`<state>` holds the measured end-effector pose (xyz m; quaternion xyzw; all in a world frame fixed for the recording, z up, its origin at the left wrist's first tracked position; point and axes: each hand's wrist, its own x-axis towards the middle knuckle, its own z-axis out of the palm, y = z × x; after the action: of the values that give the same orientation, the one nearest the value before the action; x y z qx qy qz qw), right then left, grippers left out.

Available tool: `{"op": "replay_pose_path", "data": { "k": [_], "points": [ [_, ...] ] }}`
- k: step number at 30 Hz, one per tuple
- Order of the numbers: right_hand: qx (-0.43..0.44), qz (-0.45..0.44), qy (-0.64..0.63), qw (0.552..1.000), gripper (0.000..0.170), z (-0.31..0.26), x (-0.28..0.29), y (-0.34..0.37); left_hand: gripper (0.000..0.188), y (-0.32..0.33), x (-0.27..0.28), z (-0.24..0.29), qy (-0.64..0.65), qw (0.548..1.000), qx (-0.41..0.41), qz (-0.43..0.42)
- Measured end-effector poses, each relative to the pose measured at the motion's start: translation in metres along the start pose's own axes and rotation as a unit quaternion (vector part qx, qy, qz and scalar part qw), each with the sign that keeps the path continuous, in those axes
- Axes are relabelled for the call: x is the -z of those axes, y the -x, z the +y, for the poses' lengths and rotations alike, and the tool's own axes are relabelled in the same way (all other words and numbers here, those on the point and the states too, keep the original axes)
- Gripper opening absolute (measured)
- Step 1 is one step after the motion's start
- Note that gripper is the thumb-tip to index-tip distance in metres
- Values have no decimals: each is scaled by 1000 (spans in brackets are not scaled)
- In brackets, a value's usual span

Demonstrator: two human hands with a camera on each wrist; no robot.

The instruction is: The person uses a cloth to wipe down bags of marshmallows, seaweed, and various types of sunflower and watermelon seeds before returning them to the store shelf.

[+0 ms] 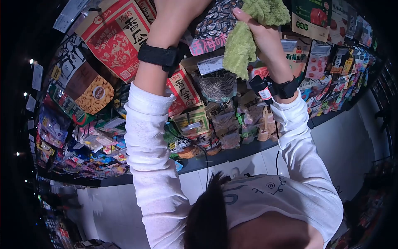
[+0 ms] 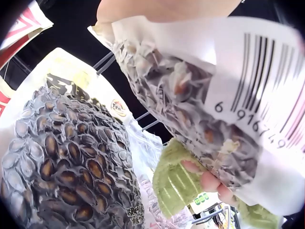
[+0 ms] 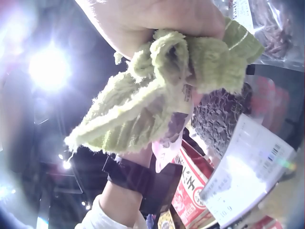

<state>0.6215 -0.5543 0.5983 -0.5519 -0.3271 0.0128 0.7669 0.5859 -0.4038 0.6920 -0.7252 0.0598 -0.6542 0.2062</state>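
Note:
A clear-fronted bag of dark melon seeds with pink lettering is held up at the top of the head view. In the left wrist view, the white back of this bag shows a barcode. My left hand grips the bag by its edge; its fingers are mostly hidden. My right hand holds a fuzzy green cloth against the bag's other side, thumb over the front. Bunched cloth hangs from the right hand in the right wrist view.
Another bag of dark seeds hangs close beside the held one. Red snack packets hang at left, with price tags in front of the rows. Further packets fill the rack at right. A dark shelf edge runs below.

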Motion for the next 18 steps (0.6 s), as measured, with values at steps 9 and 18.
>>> {"op": "replay_pose_path", "data": {
  "k": [9, 18],
  "points": [
    [49, 18, -72, 996, 28, 23, 8, -11, 51, 6, 5, 10, 11, 1000, 3, -27],
    [114, 11, -79, 990, 26, 30, 10, -13, 47, -1, 11, 6, 112, 992, 58, 5]
  ]
}}
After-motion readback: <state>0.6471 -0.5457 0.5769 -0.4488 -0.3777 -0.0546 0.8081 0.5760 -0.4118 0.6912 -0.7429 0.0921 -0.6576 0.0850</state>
